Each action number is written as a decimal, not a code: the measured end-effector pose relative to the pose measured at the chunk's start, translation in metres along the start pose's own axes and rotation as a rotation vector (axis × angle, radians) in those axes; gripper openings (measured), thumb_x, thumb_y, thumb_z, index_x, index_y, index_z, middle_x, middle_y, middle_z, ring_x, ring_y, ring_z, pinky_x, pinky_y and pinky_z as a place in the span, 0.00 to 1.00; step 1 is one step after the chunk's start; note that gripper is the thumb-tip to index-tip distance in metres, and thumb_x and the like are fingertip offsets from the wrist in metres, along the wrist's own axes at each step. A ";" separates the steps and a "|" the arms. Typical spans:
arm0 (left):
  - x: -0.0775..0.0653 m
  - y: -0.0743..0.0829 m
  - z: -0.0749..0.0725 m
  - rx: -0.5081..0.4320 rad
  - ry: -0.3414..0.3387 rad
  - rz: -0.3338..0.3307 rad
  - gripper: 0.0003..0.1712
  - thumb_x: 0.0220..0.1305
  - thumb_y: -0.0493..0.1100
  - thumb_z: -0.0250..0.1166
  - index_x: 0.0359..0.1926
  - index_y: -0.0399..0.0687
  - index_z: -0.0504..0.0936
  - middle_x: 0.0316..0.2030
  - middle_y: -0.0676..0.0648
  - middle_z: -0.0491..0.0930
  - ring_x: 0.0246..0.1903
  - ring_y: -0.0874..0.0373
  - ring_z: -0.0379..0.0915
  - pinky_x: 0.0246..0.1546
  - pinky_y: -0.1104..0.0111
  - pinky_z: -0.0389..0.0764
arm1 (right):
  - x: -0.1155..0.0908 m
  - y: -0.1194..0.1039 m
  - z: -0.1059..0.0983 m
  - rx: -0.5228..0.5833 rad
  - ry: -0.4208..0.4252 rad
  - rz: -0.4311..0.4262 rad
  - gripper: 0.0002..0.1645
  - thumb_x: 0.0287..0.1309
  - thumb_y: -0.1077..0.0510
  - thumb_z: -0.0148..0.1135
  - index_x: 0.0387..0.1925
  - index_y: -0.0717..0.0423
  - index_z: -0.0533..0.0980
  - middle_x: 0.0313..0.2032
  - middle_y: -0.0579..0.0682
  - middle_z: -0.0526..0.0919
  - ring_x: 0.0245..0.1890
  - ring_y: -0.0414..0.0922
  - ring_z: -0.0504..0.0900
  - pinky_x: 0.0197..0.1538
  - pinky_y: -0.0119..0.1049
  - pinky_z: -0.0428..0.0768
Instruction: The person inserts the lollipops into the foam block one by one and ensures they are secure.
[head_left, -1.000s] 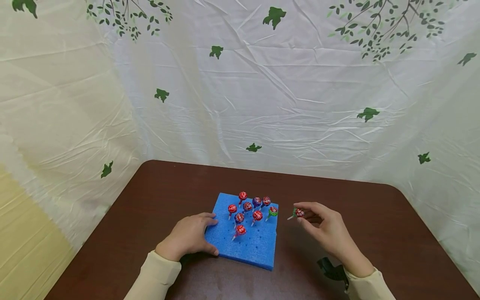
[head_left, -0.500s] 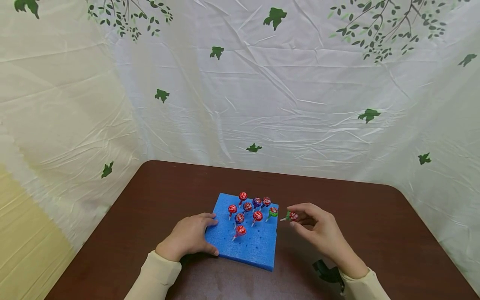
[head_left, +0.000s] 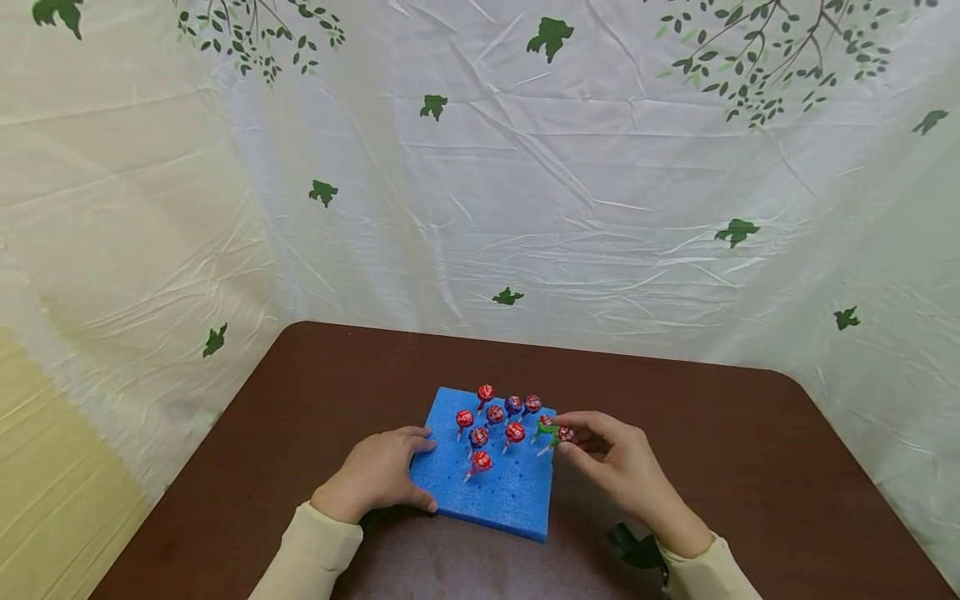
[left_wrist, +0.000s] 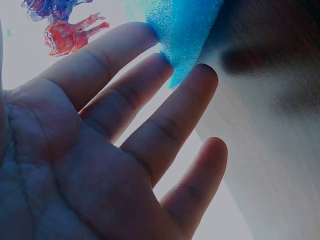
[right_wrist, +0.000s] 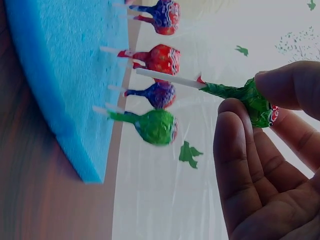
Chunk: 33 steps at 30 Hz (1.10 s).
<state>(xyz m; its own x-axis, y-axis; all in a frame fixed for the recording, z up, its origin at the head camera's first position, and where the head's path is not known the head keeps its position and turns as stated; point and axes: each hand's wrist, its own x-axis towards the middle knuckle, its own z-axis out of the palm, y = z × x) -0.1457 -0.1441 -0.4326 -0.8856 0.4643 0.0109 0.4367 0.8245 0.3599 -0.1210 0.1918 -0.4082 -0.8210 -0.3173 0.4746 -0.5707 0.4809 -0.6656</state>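
Note:
My right hand (head_left: 618,458) pinches a green-wrapped lollipop (right_wrist: 257,102) by its head between thumb and fingers. Its white stick points toward the blue foam board (head_left: 502,504), over the board's right edge and apart from the foam in the right wrist view. My left hand (head_left: 378,472) rests at the board's left edge, thumb at the front, fingers fairly straight against the foam (left_wrist: 182,35). Several lollipops stand in the board, among them a green one (right_wrist: 156,126) beside the held one, a red one (head_left: 481,461) nearest the front and a purple one (head_left: 513,405) behind.
Small holes dot the front part of the foam board. Under it lies a dark brown table (head_left: 360,367). A dark strap (head_left: 637,547) shows at my right wrist. Behind hangs a white curtain (head_left: 480,208) with green leaf prints.
My right hand has moved left with the green lollipop, from beside the board to over its right edge. The stick now tilts more downward. My left hand and the board stay put.

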 end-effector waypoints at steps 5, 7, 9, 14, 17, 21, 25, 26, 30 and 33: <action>0.002 0.000 0.000 -0.001 0.003 -0.006 0.48 0.37 0.62 0.82 0.59 0.43 0.82 0.62 0.44 0.76 0.60 0.44 0.72 0.55 0.47 0.75 | 0.006 -0.004 0.008 0.031 -0.026 -0.025 0.21 0.58 0.67 0.70 0.53 0.52 0.81 0.44 0.46 0.84 0.36 0.41 0.85 0.38 0.37 0.85; 0.003 0.001 0.001 0.000 0.004 -0.007 0.48 0.37 0.62 0.82 0.59 0.43 0.82 0.62 0.44 0.76 0.60 0.44 0.73 0.55 0.47 0.75 | 0.009 -0.005 0.012 0.045 -0.041 -0.036 0.21 0.58 0.67 0.70 0.52 0.51 0.81 0.46 0.45 0.83 0.37 0.41 0.85 0.38 0.36 0.85; 0.004 0.000 0.001 0.001 0.006 -0.009 0.48 0.37 0.62 0.82 0.59 0.43 0.82 0.62 0.44 0.76 0.60 0.44 0.73 0.55 0.47 0.75 | 0.012 -0.005 0.016 0.062 -0.058 -0.042 0.20 0.58 0.67 0.70 0.52 0.51 0.81 0.46 0.44 0.82 0.37 0.40 0.85 0.38 0.36 0.85; 0.007 0.001 0.002 0.005 0.007 -0.011 0.48 0.37 0.63 0.82 0.59 0.44 0.82 0.62 0.44 0.76 0.60 0.45 0.72 0.56 0.47 0.75 | 0.017 -0.004 0.027 0.083 -0.097 -0.067 0.19 0.58 0.66 0.70 0.52 0.54 0.82 0.45 0.43 0.81 0.36 0.41 0.84 0.36 0.37 0.85; 0.008 0.001 0.003 0.003 0.009 -0.009 0.48 0.37 0.63 0.82 0.59 0.43 0.82 0.62 0.44 0.76 0.60 0.45 0.73 0.56 0.48 0.75 | 0.018 -0.002 0.033 0.074 -0.123 -0.091 0.20 0.58 0.66 0.71 0.52 0.51 0.81 0.44 0.43 0.82 0.35 0.40 0.84 0.36 0.36 0.85; 0.011 0.000 0.003 -0.002 0.008 -0.016 0.49 0.37 0.63 0.82 0.60 0.43 0.81 0.62 0.44 0.75 0.61 0.45 0.72 0.56 0.47 0.75 | 0.019 0.001 0.039 0.063 -0.153 -0.078 0.23 0.56 0.67 0.72 0.53 0.47 0.81 0.42 0.41 0.81 0.35 0.38 0.84 0.37 0.35 0.85; 0.012 0.000 0.003 -0.005 0.007 -0.024 0.49 0.37 0.63 0.82 0.60 0.43 0.81 0.62 0.44 0.75 0.61 0.44 0.72 0.56 0.47 0.75 | 0.020 0.003 0.041 0.062 -0.164 -0.062 0.24 0.55 0.68 0.72 0.53 0.47 0.81 0.41 0.41 0.80 0.35 0.37 0.84 0.38 0.36 0.85; 0.013 0.000 0.003 -0.004 0.008 -0.025 0.49 0.37 0.63 0.82 0.60 0.43 0.81 0.62 0.44 0.75 0.61 0.44 0.72 0.56 0.47 0.74 | 0.020 0.004 0.041 0.061 -0.165 -0.062 0.24 0.55 0.68 0.72 0.53 0.48 0.81 0.41 0.41 0.80 0.35 0.37 0.84 0.38 0.36 0.85; 0.014 0.000 0.004 -0.003 0.013 -0.026 0.49 0.37 0.62 0.82 0.60 0.43 0.81 0.62 0.44 0.75 0.61 0.44 0.72 0.56 0.47 0.74 | 0.021 0.006 0.041 0.053 -0.171 -0.066 0.23 0.55 0.67 0.72 0.52 0.48 0.81 0.41 0.41 0.80 0.35 0.37 0.84 0.38 0.37 0.85; 0.013 0.000 0.004 -0.007 0.013 -0.024 0.49 0.37 0.62 0.82 0.60 0.43 0.81 0.62 0.44 0.75 0.61 0.44 0.72 0.56 0.47 0.74 | 0.020 0.007 0.042 0.050 -0.183 -0.067 0.22 0.56 0.67 0.72 0.52 0.50 0.81 0.43 0.41 0.81 0.35 0.37 0.84 0.38 0.37 0.85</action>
<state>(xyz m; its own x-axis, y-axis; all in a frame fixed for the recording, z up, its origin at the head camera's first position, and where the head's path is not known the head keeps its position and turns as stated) -0.1567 -0.1367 -0.4358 -0.8979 0.4399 0.0147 0.4142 0.8332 0.3664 -0.1421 0.1547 -0.4274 -0.7680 -0.4930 0.4088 -0.6203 0.4138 -0.6663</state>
